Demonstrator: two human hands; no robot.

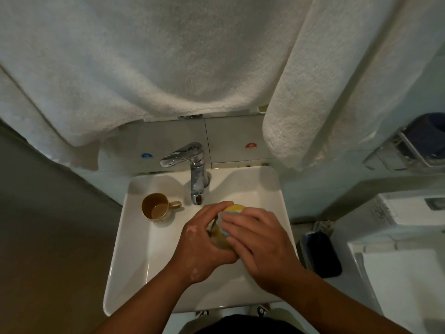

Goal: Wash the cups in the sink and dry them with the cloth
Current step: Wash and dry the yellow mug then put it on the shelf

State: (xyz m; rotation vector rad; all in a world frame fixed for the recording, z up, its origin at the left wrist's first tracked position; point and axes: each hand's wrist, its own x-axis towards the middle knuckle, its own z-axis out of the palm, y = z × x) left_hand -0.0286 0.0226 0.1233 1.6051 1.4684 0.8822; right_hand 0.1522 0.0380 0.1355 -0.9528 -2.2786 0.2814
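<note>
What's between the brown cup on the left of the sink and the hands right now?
Only bare white sink shows between the brown cup and the left hand in the head view; the tap stands behind that stretch.

Dim, warm, uneven light. The white sink (134,237) is brightest, with glare on the chrome tap (190,155). Left side falls into shadow. Soft, grainy detail; wide-angle bending warps the edges.

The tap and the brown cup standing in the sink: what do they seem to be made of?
The tap looks like polished chrome-plated metal: mirror-bright with sharp reflections. The brown cup has a smooth, even, dull sheen, probably plastic, possibly glazed ceramic; the picture leaves that open. The sink looks like glossy white ceramic.
</note>
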